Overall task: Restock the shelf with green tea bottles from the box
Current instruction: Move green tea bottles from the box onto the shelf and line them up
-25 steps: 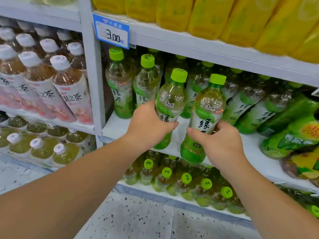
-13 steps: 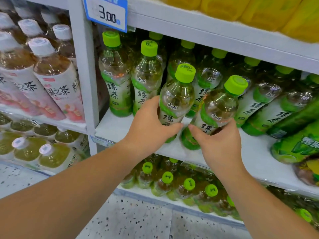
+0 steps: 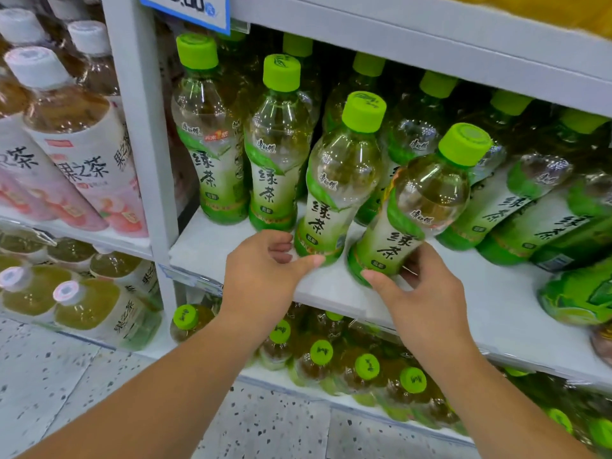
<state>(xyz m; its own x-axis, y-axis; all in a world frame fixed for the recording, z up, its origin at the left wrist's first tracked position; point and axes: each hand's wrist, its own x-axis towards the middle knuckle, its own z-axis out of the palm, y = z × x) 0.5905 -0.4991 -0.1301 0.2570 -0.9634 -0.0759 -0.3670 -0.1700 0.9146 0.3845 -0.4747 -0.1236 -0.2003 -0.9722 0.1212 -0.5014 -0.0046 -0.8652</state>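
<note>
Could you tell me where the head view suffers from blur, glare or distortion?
Head view: wide-angle distortion leans the post; the price tag is blurred; white glare streaks the tilted bottle in the right hand; lighting is even, with faint shadows.

Two hands (image 3: pixel 261 273) (image 3: pixel 427 303), over a dozen green tea bottles (image 3: pixel 334 180)
</note>
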